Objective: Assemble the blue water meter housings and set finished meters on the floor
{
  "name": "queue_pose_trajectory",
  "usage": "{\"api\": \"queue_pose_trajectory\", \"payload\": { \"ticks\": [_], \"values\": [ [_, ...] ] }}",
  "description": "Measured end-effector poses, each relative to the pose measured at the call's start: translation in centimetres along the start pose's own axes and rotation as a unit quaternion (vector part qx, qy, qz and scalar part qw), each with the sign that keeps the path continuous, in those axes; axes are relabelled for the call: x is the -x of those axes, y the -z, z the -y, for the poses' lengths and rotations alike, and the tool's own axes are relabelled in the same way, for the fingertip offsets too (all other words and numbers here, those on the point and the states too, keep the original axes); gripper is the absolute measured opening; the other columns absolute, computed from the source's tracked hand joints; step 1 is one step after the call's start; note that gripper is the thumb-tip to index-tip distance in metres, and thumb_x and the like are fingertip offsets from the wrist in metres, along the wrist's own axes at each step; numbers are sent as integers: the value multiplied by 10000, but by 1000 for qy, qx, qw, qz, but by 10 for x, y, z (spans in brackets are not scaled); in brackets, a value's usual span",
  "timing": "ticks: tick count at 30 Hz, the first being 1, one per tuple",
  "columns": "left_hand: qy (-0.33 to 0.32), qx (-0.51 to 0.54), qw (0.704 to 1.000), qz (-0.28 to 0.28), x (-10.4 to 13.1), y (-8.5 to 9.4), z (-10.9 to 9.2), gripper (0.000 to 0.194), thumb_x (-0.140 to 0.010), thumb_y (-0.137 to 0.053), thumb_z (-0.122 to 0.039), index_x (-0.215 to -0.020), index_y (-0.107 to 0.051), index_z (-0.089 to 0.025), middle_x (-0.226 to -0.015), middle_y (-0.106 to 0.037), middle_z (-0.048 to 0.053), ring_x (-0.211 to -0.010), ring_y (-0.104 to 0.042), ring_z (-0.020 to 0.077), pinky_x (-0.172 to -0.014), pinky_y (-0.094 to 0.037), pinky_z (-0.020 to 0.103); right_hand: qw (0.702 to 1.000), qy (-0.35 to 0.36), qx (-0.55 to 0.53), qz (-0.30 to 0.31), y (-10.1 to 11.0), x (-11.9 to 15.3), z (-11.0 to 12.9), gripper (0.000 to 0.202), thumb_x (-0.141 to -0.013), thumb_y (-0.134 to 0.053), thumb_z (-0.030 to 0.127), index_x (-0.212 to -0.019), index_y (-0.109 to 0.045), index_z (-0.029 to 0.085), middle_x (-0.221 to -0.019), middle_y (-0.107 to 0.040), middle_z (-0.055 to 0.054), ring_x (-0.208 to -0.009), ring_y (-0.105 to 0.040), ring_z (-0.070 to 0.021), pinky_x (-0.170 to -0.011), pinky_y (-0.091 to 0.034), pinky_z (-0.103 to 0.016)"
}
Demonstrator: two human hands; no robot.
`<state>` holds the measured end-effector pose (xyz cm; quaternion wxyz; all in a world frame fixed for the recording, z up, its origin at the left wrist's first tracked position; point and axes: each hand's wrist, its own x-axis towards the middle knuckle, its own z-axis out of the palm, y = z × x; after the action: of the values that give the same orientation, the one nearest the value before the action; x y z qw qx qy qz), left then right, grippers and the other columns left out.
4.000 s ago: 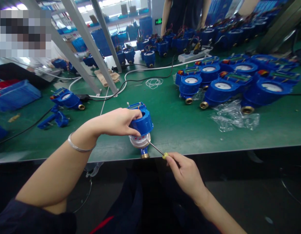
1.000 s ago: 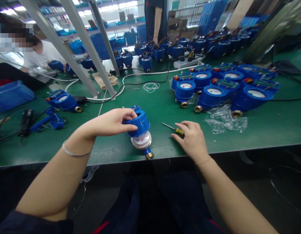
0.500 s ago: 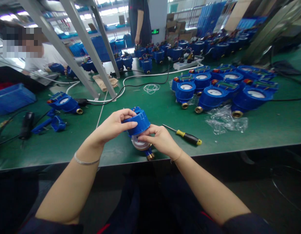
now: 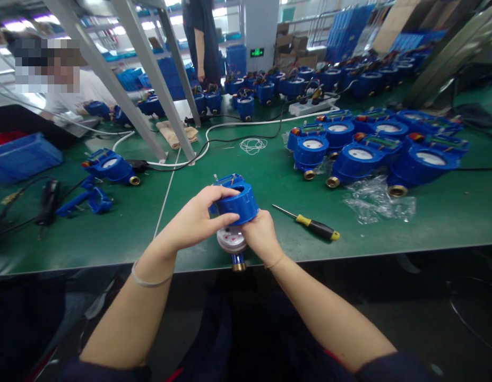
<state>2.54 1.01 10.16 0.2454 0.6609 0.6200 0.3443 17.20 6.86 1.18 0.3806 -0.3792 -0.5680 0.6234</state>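
Note:
My left hand (image 4: 192, 220) grips a blue plastic meter housing (image 4: 248, 208), thumb along its near side and fingers over the top. Directly below the raised, tilted housing is a water meter body (image 4: 231, 240) with a pale round dial and a brass threaded end (image 4: 238, 265) towards me, close to the bench edge. My right hand (image 4: 264, 237) is closed at the housing's lower right side, beside the dial. Its fingertips are hidden under the housing, so what they pinch cannot be made out. A screwdriver (image 4: 315, 227) with a black and yellow handle lies to the right.
Assembled blue water meters (image 4: 359, 156) stand at right near crumpled clear plastic (image 4: 383, 199). At left are another meter (image 4: 110, 165), blue plastic parts (image 4: 96, 200) and a blue bin (image 4: 25, 159). Metal posts (image 4: 150, 79) rise behind a cable (image 4: 230, 126). Two people are beyond the bench.
The housing has turned a little, its opening now showing more. My right hand has curled further under it, hiding its fingers. The meter's brass end has swung slightly left; the view has shifted.

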Motion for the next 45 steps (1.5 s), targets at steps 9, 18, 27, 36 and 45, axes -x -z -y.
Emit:
{"api": "queue_pose_trajectory", "payload": {
  "ticks": [9, 18, 27, 36, 45],
  "values": [
    [189, 140, 948, -215, 66, -56, 19, 283, -727, -780, -372, -896, -644, -190, -1082, -600, 69, -996, -643, 205, -772, -613, 313, 977, -117, -174, 46, -5, 13, 15, 205, -521, -812, 301, -589, -679, 161, -614, -677, -11, -629, -608, -172, -675, -498, -320],
    [177, -121, 959, -185, 59, -58, 2, 156, -931, -551, -339, -890, -638, -216, -942, -731, 65, -847, -709, 220, -779, -582, 355, 979, -102, -162, 73, -7, 12, 14, 203, -597, -790, 316, -653, -670, 162, -645, -680, -1, -623, -606, -161, -678, -499, -305],
    [18, -199, 971, -131, 69, -47, 47, 158, -949, -523, -319, -963, -650, -226, -1076, -760, 112, -1042, -717, 252, -895, -586, 375, 997, 14, -27, 66, -10, 18, -3, 216, -813, -685, 353, -861, -734, 148, -844, -749, -57, -785, -666, -199, -768, -511, -300],
    [270, -37, 955, -120, 65, -55, 17, 350, -931, -484, -560, -871, -513, -216, -712, -629, -2, -628, -603, 175, -592, -438, 298, 1000, 11, 17, 22, -11, 23, -4, 223, -828, -652, 364, -782, -683, 148, -742, -726, -53, -669, -632, -181, -649, -484, -272],
    [142, -272, 948, -83, 62, -44, 22, 309, -996, -368, -293, -695, -401, -232, -616, -515, -16, -559, -507, 158, -560, -307, 291, 997, 26, 77, 13, -12, 23, -3, 223, -843, -624, 349, -771, -685, 146, -749, -735, -75, -663, -648, -188, -634, -465, -270]
  ]
}}
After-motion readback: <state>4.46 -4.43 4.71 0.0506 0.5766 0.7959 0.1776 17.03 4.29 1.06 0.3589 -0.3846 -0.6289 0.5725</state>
